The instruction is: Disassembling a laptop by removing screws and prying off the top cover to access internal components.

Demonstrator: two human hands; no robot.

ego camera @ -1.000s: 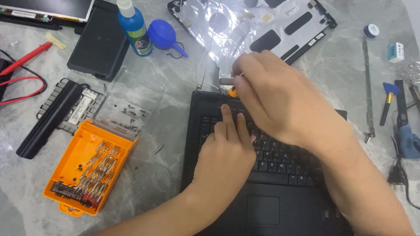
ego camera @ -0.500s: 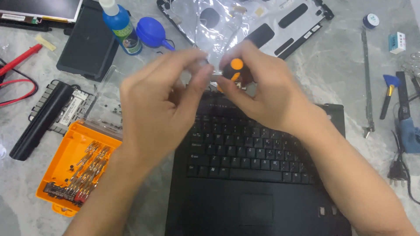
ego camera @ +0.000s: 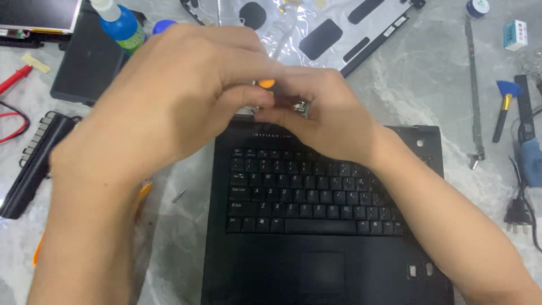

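A black laptop base with its keyboard lies in front of me on a grey marble table. Both hands meet above its back edge. My right hand is closed around a small screwdriver; only its orange cap shows. A small silver metal piece sits at its fingertips. My left hand hovers higher and nearer the camera. Its fingertips are pinched together against the right hand's fingers. What they pinch is hidden.
A foil-lined black laptop cover lies behind the base. At left are a blue bottle, a black box, a black battery and red leads. A loose screw lies by the laptop. A metal strip, a blue-tipped tool and a plug are at right.
My left hand lifted off the keyboard and came up to meet the right hand at the laptop's back edge. The orange bit case is now almost hidden under my left arm.
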